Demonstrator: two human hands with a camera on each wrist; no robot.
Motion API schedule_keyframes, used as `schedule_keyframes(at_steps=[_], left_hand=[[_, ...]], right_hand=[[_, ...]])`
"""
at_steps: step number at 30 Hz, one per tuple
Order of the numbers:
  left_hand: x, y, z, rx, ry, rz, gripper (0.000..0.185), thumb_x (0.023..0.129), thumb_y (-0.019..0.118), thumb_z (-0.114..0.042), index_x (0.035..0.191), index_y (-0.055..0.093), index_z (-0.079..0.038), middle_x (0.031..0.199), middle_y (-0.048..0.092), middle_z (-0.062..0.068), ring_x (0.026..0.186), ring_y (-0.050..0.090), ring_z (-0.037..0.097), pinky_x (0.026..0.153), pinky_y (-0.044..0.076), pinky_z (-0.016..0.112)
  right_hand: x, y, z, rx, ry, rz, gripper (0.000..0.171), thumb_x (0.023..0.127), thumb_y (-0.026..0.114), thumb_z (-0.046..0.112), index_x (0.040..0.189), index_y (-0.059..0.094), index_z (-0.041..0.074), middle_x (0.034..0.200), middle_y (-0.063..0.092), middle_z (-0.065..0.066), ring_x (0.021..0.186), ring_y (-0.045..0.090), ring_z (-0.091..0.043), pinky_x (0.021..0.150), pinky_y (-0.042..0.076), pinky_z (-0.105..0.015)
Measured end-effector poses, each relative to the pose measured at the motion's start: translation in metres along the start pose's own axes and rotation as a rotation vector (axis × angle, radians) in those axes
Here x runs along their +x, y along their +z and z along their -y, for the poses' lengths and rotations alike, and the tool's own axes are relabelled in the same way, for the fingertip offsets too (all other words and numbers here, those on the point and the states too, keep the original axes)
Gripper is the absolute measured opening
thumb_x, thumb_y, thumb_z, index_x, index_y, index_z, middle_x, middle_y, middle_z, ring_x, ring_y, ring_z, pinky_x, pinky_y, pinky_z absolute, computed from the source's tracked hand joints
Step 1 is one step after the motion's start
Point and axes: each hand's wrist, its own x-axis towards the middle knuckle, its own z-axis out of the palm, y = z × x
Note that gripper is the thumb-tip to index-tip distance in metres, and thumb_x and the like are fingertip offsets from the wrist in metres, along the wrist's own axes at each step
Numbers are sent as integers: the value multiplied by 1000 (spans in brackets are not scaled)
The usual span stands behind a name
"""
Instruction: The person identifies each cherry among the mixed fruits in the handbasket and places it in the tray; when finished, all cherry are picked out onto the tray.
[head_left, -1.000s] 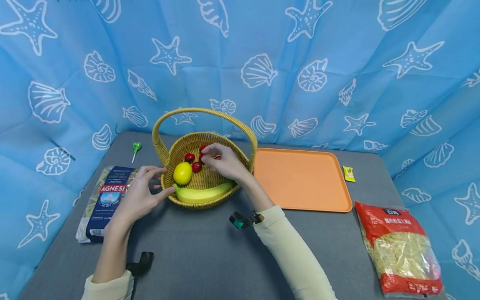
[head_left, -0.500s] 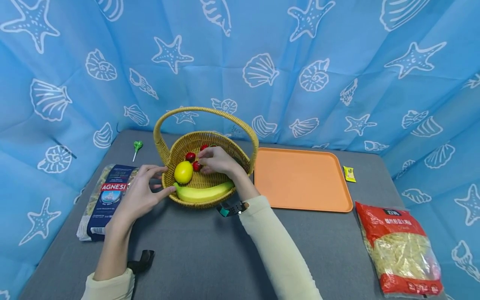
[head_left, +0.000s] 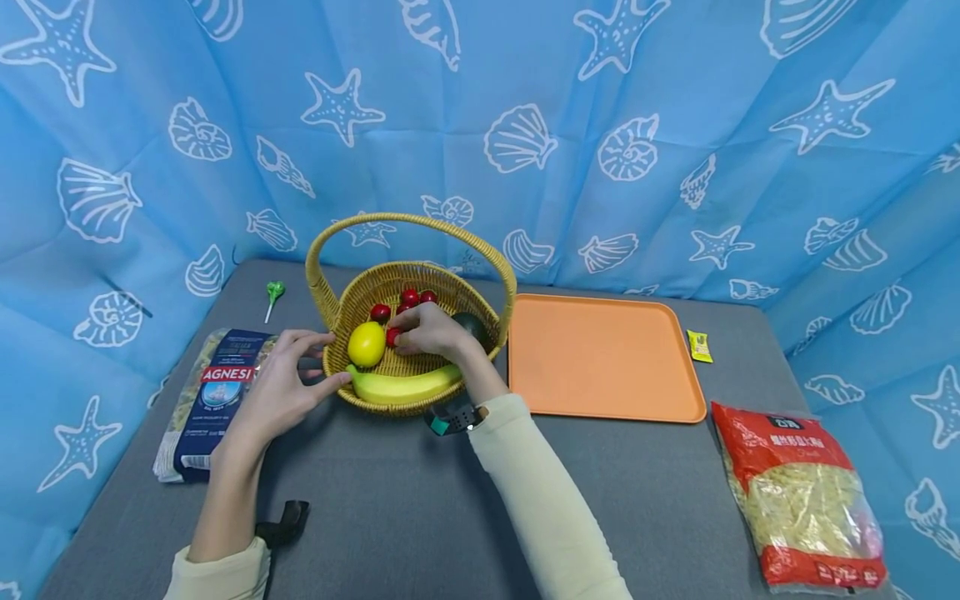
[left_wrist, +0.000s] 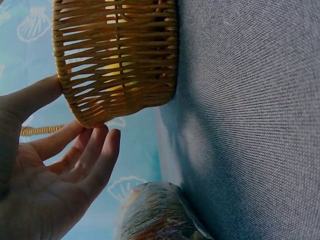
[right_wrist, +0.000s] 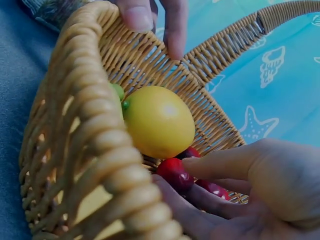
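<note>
A wicker basket [head_left: 401,408] with a tall handle holds a yellow lemon [head_left: 367,344], a banana [head_left: 405,387], several red cherries [head_left: 380,313] and a dark green round fruit [head_left: 472,327]. My right hand [head_left: 433,330] reaches inside and pinches a cherry [right_wrist: 174,174] between thumb and finger, right beside the lemon [right_wrist: 160,121]. At the basket's left end, my left hand [head_left: 285,379] holds the rim, its thumb and fingertips over the edge. From the left wrist view, this hand [left_wrist: 60,165] touches the basket's woven side [left_wrist: 120,60].
Right of the basket lies an orange tray [head_left: 603,358], with a small yellow packet [head_left: 698,346] beyond it. A red pasta bag [head_left: 806,496] is at the front right. On the left are a blue AGNESI pasta bag [head_left: 217,400] and a green lollipop [head_left: 275,291]. A blue curtain [head_left: 555,208] hangs behind.
My right hand has moved left and down inside the basket, from the back cherries to the one beside the lemon, and now pinches it. The left hand stays at the rim.
</note>
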Motion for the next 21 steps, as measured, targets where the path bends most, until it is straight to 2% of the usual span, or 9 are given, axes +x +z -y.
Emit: schedule_keyframes(at_steps=[2,5,7,9,13,18,21], left_hand=[[0,0,0,-3,-1,0,65,101,79,-31,155,54,-2,153,45,26,131,59,48,108,60,64],[0,0,1,-8,-5,4,65,101,79,-31,154,54,-2,153,45,26,131,59,48,109,60,64],[0,-1,0,-9,-7,5,65,101,79,-31,154,54,-2,153,45,26,131,59,47,109,60,64],[0,-1,0,-11,-9,7,65,101,79,-31,154,54,-2,153,45,26,131,59,47,109,60,64],[0,-2,-1,-11,-11,10,66,101,79,-32,154,54,-2,153,45,26,131,59,47,109,60,64],[0,-2,0,-9,-15,8,66,101,79,-31,154,54,-2,154,45,26,131,59,47,109,60,64],[1,-1,0,-6,-14,8,66,101,80,-32,154,54,-2,154,45,26,132,58,47,109,60,63]], right_hand=[[0,0,-2,-48,-25,-21,42,101,67,-3,144,66,-4,136,70,-23,95,70,-23,94,64,-33],[0,1,-3,-110,-66,-55,40,98,73,-2,138,70,-3,128,71,-21,88,58,-15,76,53,-25],[0,3,-4,-128,-77,-67,37,98,74,-2,135,72,-3,127,72,-20,90,60,-15,74,53,-22],[0,5,-4,-130,-72,-66,34,99,73,-2,133,72,-4,125,72,-21,92,65,-17,76,58,-22],[1,8,-5,-111,-35,-52,31,101,70,-4,132,72,-4,120,73,-24,89,75,-22,84,69,-30],[-2,8,-2,-115,-24,-59,29,103,68,-2,132,70,-6,116,74,-22,82,72,-17,80,69,-28],[-9,6,1,-118,-49,-69,32,104,68,0,134,67,-8,113,72,-21,83,75,-20,80,69,-29]])
